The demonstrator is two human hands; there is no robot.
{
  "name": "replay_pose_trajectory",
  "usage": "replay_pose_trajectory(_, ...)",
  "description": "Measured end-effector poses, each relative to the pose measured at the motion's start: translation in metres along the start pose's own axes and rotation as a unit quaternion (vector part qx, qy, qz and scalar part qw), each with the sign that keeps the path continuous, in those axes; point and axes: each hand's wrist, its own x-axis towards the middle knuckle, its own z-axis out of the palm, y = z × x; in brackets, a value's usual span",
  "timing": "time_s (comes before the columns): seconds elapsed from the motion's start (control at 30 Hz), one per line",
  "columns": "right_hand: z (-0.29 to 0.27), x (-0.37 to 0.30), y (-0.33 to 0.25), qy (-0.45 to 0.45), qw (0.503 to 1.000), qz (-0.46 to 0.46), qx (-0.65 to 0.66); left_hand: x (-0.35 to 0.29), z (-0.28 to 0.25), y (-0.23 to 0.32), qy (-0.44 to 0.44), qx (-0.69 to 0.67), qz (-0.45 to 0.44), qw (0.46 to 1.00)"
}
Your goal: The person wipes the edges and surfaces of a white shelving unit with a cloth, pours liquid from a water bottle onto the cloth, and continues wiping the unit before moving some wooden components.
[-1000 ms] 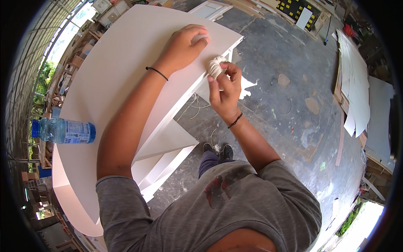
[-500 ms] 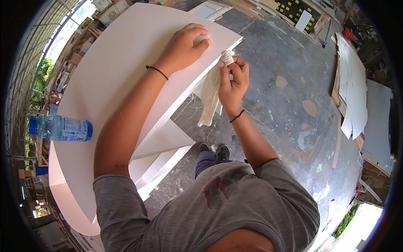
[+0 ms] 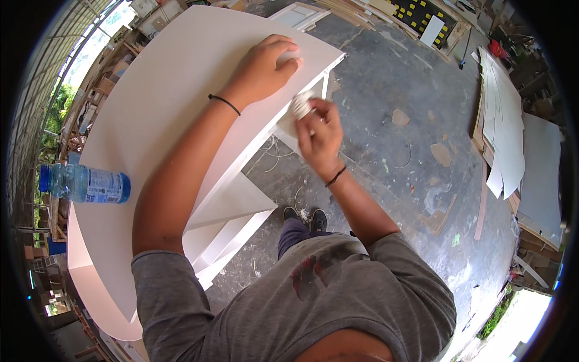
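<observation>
A large white panel (image 3: 163,90), part of a furniture piece with a curved outer side, lies in front of me. On its top, near the far right corner, rests my left hand (image 3: 265,67), fingers curved and thumb apart, with only pale surface showing in the gap. My right hand (image 3: 321,136) pinches a bunched white cloth (image 3: 301,105) against the panel's right edge. The cloth's lower part is hidden behind the hand, which is slightly blurred.
A blue-capped clear plastic bottle (image 3: 84,183) lies on the panel at left. Below the edge sit white inner boards (image 3: 232,202). White sheets (image 3: 502,120) lean at the right. Planks (image 3: 347,12) lie at the back on the stained grey floor (image 3: 392,163).
My right hand has moved nearer and to the left along the panel's edge with the cloth, whose hanging tail no longer shows. My left hand has stayed in place.
</observation>
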Motion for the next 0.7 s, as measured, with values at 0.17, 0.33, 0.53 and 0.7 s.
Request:
replay_pose_trajectory(0.17,0.01,0.002,0.001,0.016,0.997,0.07,-0.033,0.0,0.001,0.001,-0.006,0.006,0.003,1.0)
replay_pose_trajectory(0.33,0.015,-0.019,-0.002,-0.039,0.999,-0.009,-0.009,0.0,0.003,-0.001,-0.004,-0.015,0.011,1.0)
replay_pose_trajectory(0.53,0.022,-0.011,-0.002,-0.002,0.998,0.046,0.033,0.003,0.005,-0.009,0.0,0.007,0.045,0.999)
replay_pose_trajectory(0.7,0.015,-0.003,-0.004,-0.007,0.996,0.078,0.032,-0.009,-0.002,0.009,-0.008,0.007,0.015,1.0)
